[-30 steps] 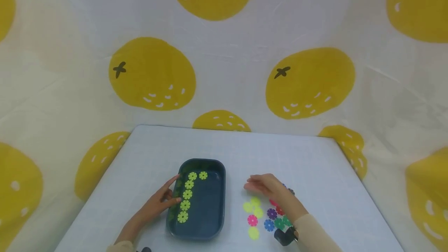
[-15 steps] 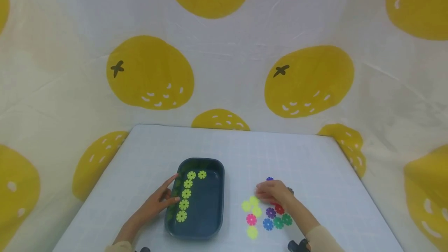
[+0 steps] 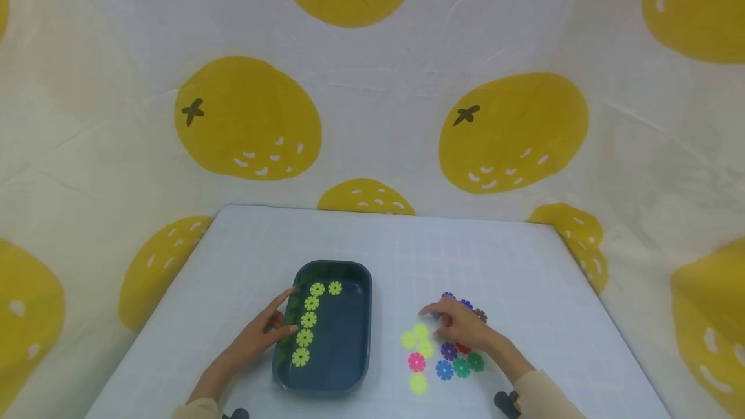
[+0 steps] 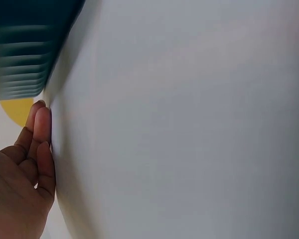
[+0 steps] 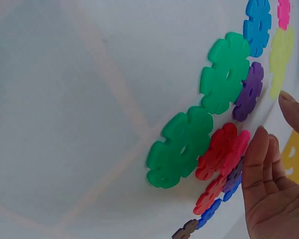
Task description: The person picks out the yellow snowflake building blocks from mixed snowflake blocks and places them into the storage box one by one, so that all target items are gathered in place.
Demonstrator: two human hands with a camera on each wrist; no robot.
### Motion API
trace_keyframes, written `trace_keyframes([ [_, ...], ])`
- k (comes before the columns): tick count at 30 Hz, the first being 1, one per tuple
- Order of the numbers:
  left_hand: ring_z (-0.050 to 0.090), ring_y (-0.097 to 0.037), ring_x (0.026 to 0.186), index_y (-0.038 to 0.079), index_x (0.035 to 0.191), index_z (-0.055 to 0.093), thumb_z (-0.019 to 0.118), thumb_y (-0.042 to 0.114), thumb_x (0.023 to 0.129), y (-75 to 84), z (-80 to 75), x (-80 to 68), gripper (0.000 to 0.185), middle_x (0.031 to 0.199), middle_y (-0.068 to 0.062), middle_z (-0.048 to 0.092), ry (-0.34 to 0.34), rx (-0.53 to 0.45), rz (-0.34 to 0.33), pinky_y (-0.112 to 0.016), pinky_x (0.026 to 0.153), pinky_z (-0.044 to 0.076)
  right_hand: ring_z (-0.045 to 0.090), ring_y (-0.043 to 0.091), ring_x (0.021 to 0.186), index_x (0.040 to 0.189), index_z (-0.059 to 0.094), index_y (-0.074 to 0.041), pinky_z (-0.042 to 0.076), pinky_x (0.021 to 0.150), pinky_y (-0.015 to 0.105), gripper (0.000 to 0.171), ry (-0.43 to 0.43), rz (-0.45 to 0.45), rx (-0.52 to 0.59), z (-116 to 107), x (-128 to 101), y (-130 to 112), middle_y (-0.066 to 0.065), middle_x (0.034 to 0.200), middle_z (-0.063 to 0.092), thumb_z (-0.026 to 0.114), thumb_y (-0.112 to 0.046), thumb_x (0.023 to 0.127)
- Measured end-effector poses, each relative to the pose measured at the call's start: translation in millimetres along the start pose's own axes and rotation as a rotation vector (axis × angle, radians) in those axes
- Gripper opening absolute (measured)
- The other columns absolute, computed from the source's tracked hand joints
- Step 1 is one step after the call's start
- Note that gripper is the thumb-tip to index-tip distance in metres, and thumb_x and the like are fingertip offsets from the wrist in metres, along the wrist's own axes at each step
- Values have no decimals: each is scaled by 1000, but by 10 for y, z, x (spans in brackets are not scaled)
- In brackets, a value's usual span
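Six lime discs [image 3: 307, 322] already lie in a bent row inside the tray [image 3: 349, 341], which sits at lower centre-left of the head view. The left hand [image 3: 264, 332] rests against the tray's left rim with fingers relaxed and mostly straight, steadying it rather than gripping anything; the left wrist view shows those fingers [image 4: 42, 134] laid flat along the table [image 3: 378, 244].

Moving right, a loose cluster of discs lies on the table just right of the tray: three lime ones [image 3: 418, 340] nearest the tray, a fourth lime one [image 3: 418, 383] lower down, then pink [image 3: 416, 362], purple [image 3: 448, 350], blue [image 3: 445, 370] and green [image 3: 468, 365]. The right hand [image 3: 460, 328] hovers low over the cluster's upper part, index finger stretched left towards the three lime discs. Its fingers look loosely extended and seem to hold nothing, though the fingertips are too small to be sure.

I judge the step in hand to be sorting lime discs into the tray, with this one at the reaching stage. The next move calls for a fine pinch on one thin, flat disc without dragging its neighbours.
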State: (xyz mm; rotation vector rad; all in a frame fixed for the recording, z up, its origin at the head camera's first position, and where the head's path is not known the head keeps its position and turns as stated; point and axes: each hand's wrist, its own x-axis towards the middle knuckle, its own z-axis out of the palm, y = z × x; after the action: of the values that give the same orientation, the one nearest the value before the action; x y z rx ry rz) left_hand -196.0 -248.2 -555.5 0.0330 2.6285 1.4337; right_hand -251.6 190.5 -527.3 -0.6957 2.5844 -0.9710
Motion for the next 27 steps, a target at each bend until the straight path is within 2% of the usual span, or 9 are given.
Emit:
trace_keyframes([
  [5,46,-18,84,46,141,23,68,38,81,2,-24,-9,75,96,-4,49,-17,-21,1,-34,70,38,44,15,78,116,63,-25,40,67,25,40,-52,1,-8,0,51,-42,4,93,49,70,-13,79],
  [11,45,-19,84,48,140,24,68,40,81,36,-34,-25,75,95,-6,47,-33,-39,-9,-34,69,38,44,16,78,113,65,-26,40,66,25,41,-69,6,-28,12,88,-48,3,93,50,72,-11,76],
  [20,46,-20,84,34,144,25,68,30,83,282,-66,-122,75,95,-7,49,-24,-40,-5,-35,70,38,41,16,75,116,64,-27,39,64,24,45,-106,-12,-47,29,125,-38,3,91,48,71,-9,76],
  [27,46,-17,85,45,141,24,68,37,82,107,-31,-35,75,97,-4,49,-22,-8,-16,-34,71,39,45,14,79,110,66,-27,41,68,25,39,-127,0,-81,17,173,-60,0,94,48,70,-10,76],
])
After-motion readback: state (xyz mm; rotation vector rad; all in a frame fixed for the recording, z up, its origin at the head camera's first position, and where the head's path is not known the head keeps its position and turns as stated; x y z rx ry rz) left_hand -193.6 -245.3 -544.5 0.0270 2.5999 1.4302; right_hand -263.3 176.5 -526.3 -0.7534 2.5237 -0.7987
